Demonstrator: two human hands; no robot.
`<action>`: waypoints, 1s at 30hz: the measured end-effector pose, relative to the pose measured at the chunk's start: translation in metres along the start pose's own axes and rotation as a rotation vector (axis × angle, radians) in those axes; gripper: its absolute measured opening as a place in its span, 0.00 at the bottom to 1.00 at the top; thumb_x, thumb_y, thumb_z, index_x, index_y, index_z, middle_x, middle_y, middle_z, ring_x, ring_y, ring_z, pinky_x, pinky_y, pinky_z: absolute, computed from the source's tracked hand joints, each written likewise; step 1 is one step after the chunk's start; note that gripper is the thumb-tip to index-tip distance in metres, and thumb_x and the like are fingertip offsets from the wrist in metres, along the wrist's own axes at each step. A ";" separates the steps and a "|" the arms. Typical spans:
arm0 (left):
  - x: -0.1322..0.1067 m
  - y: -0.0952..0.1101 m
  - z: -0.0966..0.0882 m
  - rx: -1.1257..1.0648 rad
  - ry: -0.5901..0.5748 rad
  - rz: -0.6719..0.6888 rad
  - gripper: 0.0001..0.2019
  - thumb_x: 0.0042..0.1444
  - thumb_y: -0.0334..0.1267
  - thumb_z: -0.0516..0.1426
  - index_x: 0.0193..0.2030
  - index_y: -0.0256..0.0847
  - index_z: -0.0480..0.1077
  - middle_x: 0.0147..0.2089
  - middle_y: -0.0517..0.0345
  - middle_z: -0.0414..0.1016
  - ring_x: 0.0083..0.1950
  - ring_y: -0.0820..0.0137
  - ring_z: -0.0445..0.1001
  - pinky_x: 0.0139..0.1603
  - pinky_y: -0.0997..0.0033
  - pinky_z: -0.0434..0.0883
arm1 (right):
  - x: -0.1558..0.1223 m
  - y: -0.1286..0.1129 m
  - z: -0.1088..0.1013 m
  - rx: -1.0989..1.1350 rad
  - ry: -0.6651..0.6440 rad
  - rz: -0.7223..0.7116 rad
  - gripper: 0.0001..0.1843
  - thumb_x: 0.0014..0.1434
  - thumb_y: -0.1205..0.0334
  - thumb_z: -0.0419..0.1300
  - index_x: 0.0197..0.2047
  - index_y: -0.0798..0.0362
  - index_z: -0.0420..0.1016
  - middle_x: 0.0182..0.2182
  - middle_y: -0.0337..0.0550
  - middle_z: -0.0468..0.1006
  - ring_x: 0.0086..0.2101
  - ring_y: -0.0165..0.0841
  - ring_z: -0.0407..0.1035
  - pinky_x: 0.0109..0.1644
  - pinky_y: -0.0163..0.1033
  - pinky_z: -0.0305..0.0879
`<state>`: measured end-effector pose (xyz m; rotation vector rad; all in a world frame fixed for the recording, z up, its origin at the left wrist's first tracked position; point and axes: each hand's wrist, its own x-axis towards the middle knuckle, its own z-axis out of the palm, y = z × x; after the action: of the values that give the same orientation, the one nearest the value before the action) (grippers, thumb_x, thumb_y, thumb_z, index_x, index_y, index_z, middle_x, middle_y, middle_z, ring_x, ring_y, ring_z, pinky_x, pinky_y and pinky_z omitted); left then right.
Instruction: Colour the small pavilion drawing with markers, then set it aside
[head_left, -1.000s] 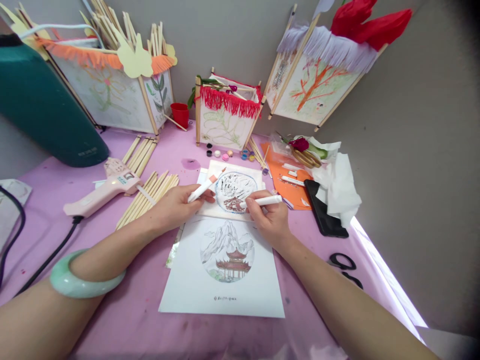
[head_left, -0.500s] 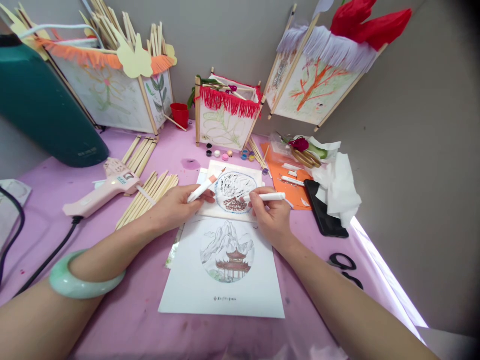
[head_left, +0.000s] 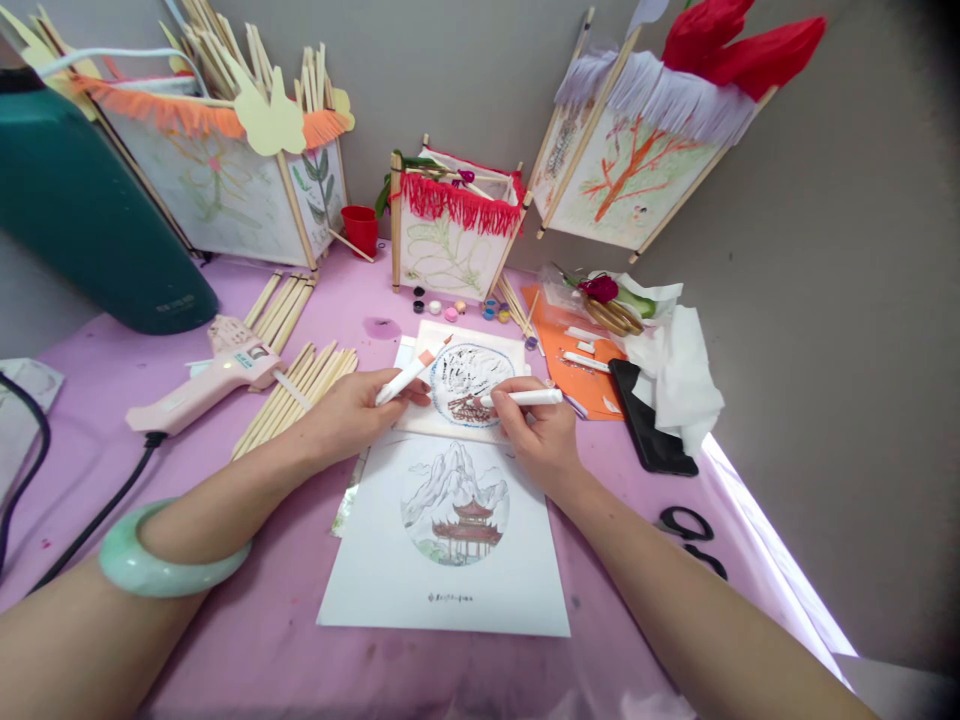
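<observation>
Purple tablecloth (head_left: pixel 450 675). Right hand (head_left: pixel 544 440): fingers pinched on white marker (head_left: pixel 534 397), tip by brown linework (head_left: pixel 465 408) on drawing panel (head_left: pixel 476 362), left of fingertips. Left hand (head_left: pixel 356 408): fingers closed round brown-tipped marker (head_left: pixel 403 381), over panel. Step: likely brown inking; next stroke wants steady tip. Printed sheet (head_left: pixel 375 560) bodyward of fingers.

You can read no text here
Your sheet (head_left: pixel 450 540) has one printed line (head_left: pixel 451 598) near its bottom, the teal case (head_left: pixel 94 210) faint lettering (head_left: pixel 184 304), the glue gun (head_left: pixel 217 385) small marks (head_left: pixel 245 361): all too small.
</observation>
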<state>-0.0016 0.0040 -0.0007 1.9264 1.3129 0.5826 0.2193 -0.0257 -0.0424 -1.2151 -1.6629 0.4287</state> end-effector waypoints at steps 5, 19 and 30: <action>0.000 0.000 -0.001 0.009 -0.008 0.001 0.16 0.49 0.39 0.49 0.41 0.44 0.75 0.49 0.61 0.76 0.49 0.63 0.71 0.52 0.67 0.65 | 0.000 -0.001 0.000 -0.026 0.061 0.006 0.08 0.59 0.58 0.54 0.34 0.52 0.70 0.27 0.38 0.73 0.21 0.26 0.63 0.27 0.34 0.60; 0.000 -0.001 0.000 -0.004 0.001 0.018 0.14 0.51 0.38 0.50 0.40 0.43 0.75 0.48 0.61 0.76 0.49 0.65 0.71 0.52 0.68 0.64 | 0.001 -0.002 0.000 0.031 -0.015 -0.021 0.07 0.59 0.59 0.55 0.35 0.53 0.71 0.27 0.39 0.73 0.22 0.26 0.63 0.26 0.34 0.60; 0.001 -0.002 0.001 -0.009 -0.004 0.011 0.14 0.51 0.37 0.50 0.40 0.42 0.75 0.47 0.61 0.77 0.49 0.65 0.71 0.51 0.70 0.65 | 0.000 -0.002 -0.001 -0.001 -0.021 -0.054 0.06 0.58 0.61 0.56 0.33 0.53 0.71 0.27 0.38 0.73 0.23 0.26 0.65 0.27 0.33 0.60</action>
<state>-0.0021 0.0047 -0.0025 1.9283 1.2956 0.5888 0.2191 -0.0269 -0.0406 -1.1670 -1.7097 0.4089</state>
